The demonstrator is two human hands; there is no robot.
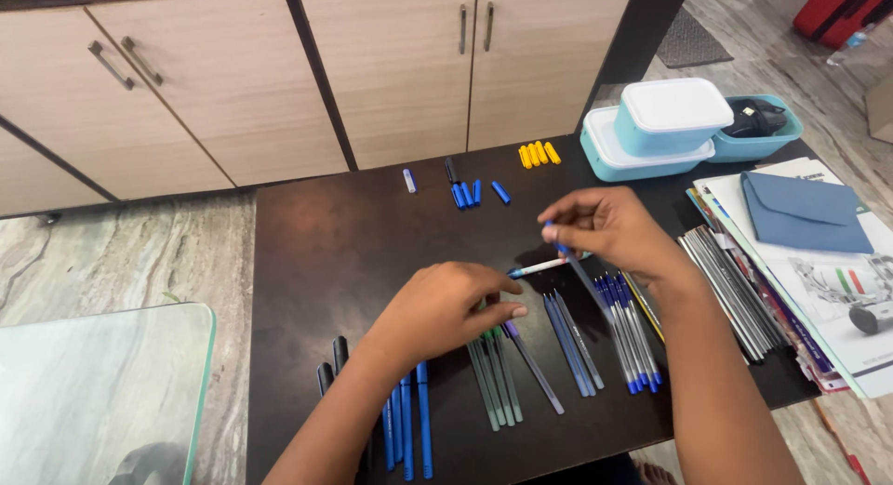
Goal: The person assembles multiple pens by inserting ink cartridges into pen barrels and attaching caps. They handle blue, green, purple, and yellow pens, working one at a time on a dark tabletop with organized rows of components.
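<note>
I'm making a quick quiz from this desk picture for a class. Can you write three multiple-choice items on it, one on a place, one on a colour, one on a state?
1. Where do the yellow caps lie?
A. at the far edge of the table, beside the stacked boxes
B. among the blue pens at the near edge
C. on the floor

2. What colour is the lid of the top box?
A. red
B. white
C. black

3. What is the right hand doing?
A. resting flat on the table
B. holding a closed folder
C. pinching the blue end of a pen, raised off the dark table

Answers: 1 A, they sit just left of the teal boxes. 2 B, a white lid on a teal base. 3 C, fingertips close on it while the left hand holds a white pen.
</note>
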